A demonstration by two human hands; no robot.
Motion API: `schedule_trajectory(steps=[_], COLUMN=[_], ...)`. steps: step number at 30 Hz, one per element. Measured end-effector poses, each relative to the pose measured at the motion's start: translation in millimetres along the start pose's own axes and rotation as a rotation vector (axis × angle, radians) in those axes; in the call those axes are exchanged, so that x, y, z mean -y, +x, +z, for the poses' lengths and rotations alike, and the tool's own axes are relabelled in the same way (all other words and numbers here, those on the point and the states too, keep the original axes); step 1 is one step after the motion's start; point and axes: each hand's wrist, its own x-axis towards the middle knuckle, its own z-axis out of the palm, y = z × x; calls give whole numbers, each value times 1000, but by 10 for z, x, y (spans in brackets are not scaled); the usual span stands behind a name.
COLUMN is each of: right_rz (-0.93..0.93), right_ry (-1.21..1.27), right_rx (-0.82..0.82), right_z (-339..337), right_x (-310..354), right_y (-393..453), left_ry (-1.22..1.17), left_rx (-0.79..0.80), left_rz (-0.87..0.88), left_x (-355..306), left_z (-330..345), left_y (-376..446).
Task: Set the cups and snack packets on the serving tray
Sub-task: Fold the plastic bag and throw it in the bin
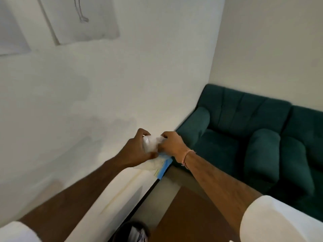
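Note:
Both my hands are raised in front of a white wall and meet on a crinkled clear plastic bag. My left hand grips the bag's left side. My right hand pinches its top right. The bag's lower part hangs below my hands, whitish with a blue and yellow strip along one edge. What is inside the bag is blurred and I cannot tell. No tray or cups are in view.
A dark green sofa fills the right side, in the corner of the room. A brown table surface lies below my right forearm. Paper sheets hang on the wall at the upper left. A dark object sits at the bottom edge.

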Motion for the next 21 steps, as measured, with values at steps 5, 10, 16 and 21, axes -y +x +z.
schedule_trajectory(steps=[5,10,16,21], right_rz=[339,608,687,600], right_ry=[349,570,544,254], right_rx=[34,92,225,167], right_z=[1106,2007,2789,3088], right_x=[-674,-1408,-2320,-3189], right_y=[397,522,551,399], left_ry=[-157,-169,-81,143], left_rx=[183,64,41,253], left_rz=[61,14,-566,-841], left_x=[1115,2171,3635,4690], left_z=[591,1354,2215,2986], left_y=[-96,-361,-639,-764])
